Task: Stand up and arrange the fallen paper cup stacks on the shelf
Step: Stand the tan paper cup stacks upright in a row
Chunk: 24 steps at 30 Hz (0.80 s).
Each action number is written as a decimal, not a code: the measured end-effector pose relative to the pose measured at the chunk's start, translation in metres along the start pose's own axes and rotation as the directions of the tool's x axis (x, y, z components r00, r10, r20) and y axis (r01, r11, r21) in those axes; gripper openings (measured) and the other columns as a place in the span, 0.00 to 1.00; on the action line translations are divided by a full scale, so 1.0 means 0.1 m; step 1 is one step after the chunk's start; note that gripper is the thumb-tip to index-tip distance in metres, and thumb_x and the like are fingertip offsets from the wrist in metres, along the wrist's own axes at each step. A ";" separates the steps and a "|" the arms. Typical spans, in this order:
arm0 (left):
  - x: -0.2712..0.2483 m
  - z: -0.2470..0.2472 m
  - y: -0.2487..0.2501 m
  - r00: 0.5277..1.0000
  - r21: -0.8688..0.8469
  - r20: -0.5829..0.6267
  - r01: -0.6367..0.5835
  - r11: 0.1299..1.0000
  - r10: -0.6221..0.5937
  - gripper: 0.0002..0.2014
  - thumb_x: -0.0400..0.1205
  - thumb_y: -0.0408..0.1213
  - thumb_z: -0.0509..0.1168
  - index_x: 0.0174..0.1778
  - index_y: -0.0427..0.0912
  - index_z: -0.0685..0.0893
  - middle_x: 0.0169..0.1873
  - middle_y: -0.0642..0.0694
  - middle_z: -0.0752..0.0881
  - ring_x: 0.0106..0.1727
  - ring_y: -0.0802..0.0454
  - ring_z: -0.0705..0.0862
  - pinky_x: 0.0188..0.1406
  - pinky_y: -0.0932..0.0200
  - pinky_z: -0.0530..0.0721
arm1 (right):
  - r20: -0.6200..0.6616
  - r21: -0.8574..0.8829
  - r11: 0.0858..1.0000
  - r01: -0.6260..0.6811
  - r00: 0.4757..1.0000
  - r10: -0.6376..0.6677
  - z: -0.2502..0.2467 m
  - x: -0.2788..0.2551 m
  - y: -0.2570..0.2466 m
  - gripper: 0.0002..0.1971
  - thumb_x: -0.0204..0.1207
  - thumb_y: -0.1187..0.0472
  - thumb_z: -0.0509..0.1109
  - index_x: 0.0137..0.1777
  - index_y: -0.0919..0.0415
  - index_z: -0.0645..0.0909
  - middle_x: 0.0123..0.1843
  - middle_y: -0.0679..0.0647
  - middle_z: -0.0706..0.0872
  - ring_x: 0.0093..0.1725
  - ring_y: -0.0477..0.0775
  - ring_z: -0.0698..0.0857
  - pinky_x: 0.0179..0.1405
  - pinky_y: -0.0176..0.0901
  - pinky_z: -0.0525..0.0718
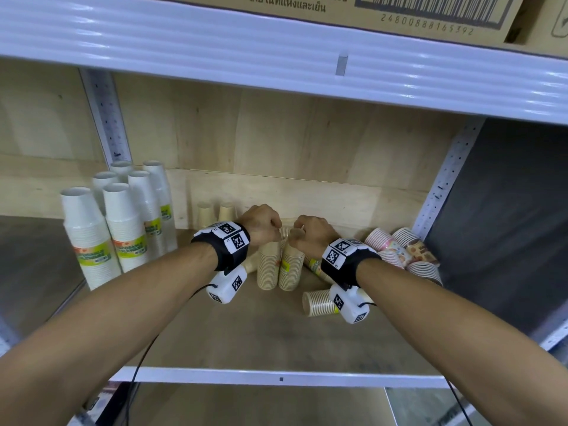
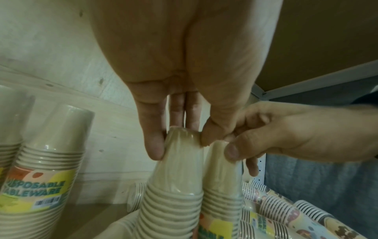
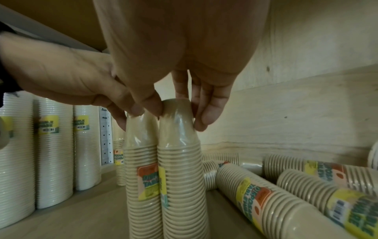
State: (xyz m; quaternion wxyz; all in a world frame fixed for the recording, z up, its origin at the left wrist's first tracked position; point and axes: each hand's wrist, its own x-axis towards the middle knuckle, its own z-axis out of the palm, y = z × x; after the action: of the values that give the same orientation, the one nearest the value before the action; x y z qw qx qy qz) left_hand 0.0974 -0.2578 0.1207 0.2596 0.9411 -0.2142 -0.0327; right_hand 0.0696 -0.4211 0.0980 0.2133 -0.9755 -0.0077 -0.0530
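Two wrapped beige cup stacks stand upright side by side mid-shelf. My left hand (image 1: pixel 270 231) (image 2: pixel 181 143) pinches the top of the left stack (image 1: pixel 268 269) (image 2: pixel 174 202), thumb on one side and fingers on the other. In the same way my right hand (image 1: pixel 300 235) (image 3: pixel 176 113) grips the top of the right stack (image 1: pixel 290 270) (image 3: pixel 181 177). Just right of them more beige stacks (image 1: pixel 319 302) (image 3: pixel 251 194) lie on their sides. Patterned cup stacks (image 1: pixel 399 250) (image 2: pixel 286 213) lie fallen at the far right.
Several tall white cup stacks (image 1: pixel 123 229) stand at the left of the wooden shelf board (image 1: pixel 261 339). Two short beige stacks (image 1: pixel 215 213) stand against the back panel. A white upper shelf (image 1: pixel 276 56) with a carton hangs close overhead. Perforated uprights flank the bay.
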 end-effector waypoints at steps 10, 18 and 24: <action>0.05 -0.01 0.02 0.999 0.038 -0.011 0.033 0.999 -0.033 0.17 0.77 0.42 0.74 0.61 0.42 0.87 0.60 0.46 0.85 0.58 0.50 0.83 0.52 0.60 0.80 | 0.031 -0.012 0.999 -0.036 0.999 0.037 -0.07 -0.02 -0.05 0.13 0.72 0.52 0.67 0.52 0.57 0.83 0.47 0.53 0.84 0.48 0.56 0.85 0.38 0.42 0.80; 0.07 -0.02 0.02 0.999 0.035 -0.008 0.037 0.999 -0.037 0.18 0.75 0.46 0.74 0.60 0.45 0.88 0.55 0.48 0.83 0.54 0.51 0.81 0.50 0.59 0.79 | 0.000 -0.015 0.997 -0.073 0.997 0.073 -0.09 -0.05 -0.08 0.19 0.72 0.49 0.68 0.59 0.57 0.82 0.55 0.54 0.84 0.53 0.57 0.84 0.48 0.46 0.85; 0.05 -0.05 0.05 0.997 0.068 0.071 -0.019 0.998 0.014 0.16 0.77 0.34 0.71 0.62 0.42 0.88 0.59 0.46 0.87 0.58 0.51 0.84 0.54 0.60 0.82 | 0.055 -0.010 0.999 -0.049 0.997 0.049 -0.13 -0.07 -0.13 0.14 0.71 0.56 0.69 0.55 0.59 0.85 0.53 0.59 0.87 0.51 0.60 0.86 0.45 0.47 0.86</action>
State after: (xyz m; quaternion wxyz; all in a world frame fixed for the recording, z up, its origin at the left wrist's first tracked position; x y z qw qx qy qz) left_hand 0.1007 -0.2615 0.1278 0.2199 0.9459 -0.2319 -0.0562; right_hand 0.0609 -0.4146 0.1142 0.2101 -0.9774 0.0106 -0.0209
